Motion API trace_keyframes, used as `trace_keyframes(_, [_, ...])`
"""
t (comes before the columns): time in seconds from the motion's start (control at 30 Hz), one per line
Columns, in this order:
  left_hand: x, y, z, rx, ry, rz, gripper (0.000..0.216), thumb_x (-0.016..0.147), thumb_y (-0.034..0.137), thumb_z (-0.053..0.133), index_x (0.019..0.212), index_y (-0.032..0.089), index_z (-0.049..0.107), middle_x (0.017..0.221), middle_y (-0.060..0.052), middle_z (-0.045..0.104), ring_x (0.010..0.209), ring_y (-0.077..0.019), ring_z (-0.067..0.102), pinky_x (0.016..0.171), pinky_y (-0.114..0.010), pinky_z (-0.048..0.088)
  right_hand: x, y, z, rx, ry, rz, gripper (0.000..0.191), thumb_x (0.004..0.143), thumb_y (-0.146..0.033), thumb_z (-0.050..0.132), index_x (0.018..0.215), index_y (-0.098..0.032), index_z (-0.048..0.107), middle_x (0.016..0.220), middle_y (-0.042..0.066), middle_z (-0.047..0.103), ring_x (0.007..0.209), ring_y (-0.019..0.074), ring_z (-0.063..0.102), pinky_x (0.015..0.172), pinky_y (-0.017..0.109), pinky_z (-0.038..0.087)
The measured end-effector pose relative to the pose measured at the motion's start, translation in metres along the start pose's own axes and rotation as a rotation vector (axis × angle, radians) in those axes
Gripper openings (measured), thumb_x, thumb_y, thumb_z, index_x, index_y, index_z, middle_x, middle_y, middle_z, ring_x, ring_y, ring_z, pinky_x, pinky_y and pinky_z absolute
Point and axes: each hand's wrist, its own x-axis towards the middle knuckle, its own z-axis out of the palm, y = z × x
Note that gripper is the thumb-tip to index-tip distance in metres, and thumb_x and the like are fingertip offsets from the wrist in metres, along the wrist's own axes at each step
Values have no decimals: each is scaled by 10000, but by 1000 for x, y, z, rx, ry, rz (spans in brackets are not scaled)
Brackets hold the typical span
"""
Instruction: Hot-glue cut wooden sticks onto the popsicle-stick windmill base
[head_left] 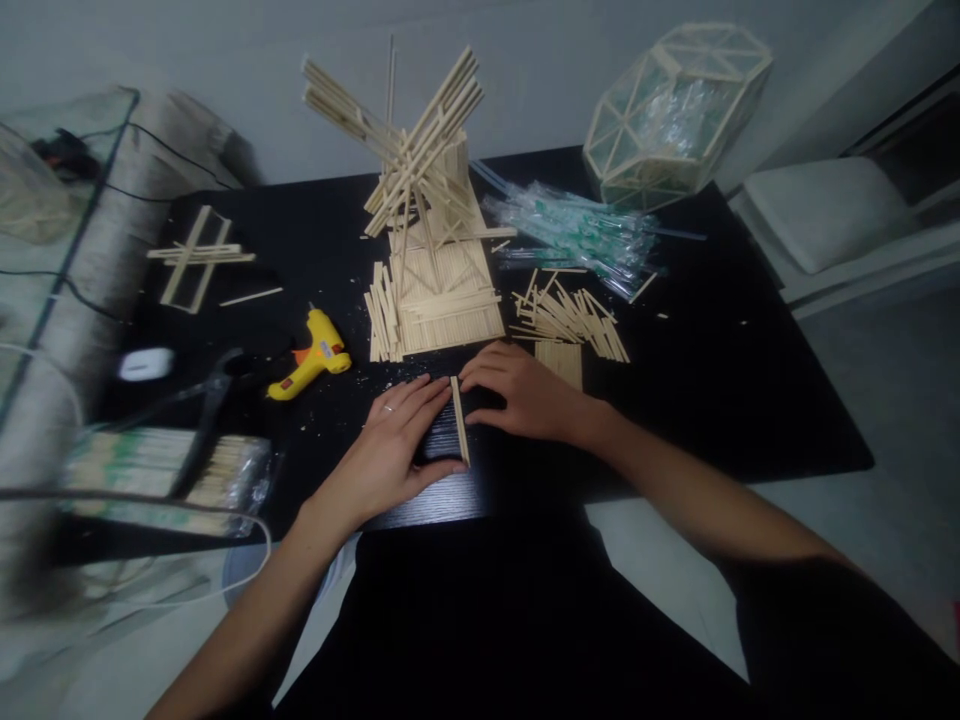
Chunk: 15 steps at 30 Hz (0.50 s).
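- Your dark clothing (480, 620) is nearest, just below the desk's near edge.
- Your left hand (397, 430) lies low over the desk (712, 410), thumb spread well away from the fingers; the thumb tip meets the near end of a narrow wooden strip (460, 422), and the fingertips reach its far end.
- Your right hand (517, 395) is partly open, fingers bent, thumb apart, its fingertips beside the strip's other side; you cannot tell from this view how firmly either of your hands grips.
- That strip lies between your hands, in from the middle of the near edge.
- Partly behind your right hand you have a small stick panel (561, 362), with a pile of loose sticks (577, 318) just beyond.
- Ahead of you, toward the far edge, stands a stick-built windmill model (409, 170) with crossed blades.
- Right of it are clear-and-green plastic wrappers (577, 230), then a faceted polyhedral container (679, 110) at the far right corner.
- To your left rests a yellow glue gun (311, 355).
- Toward the left edge you have a crossed stick frame (199, 255) and a white case (146, 364).
- Bundled sticks in plastic (225, 475) occupy the near left corner; a dark tool (206, 415) above them is blurred.
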Motion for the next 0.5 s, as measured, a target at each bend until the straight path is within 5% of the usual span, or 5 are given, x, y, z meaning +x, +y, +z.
trace_keyframes(0.5, [4, 2, 2, 5, 7, 2, 851, 913, 598, 746, 1615, 225, 441, 1602, -171, 543, 1518, -389, 459, 1253, -619, 343, -2, -3, 10, 31, 54, 12, 262, 852, -244, 860, 1105, -207, 802, 1222, 105, 770, 1161, 302, 655, 1037, 515, 503])
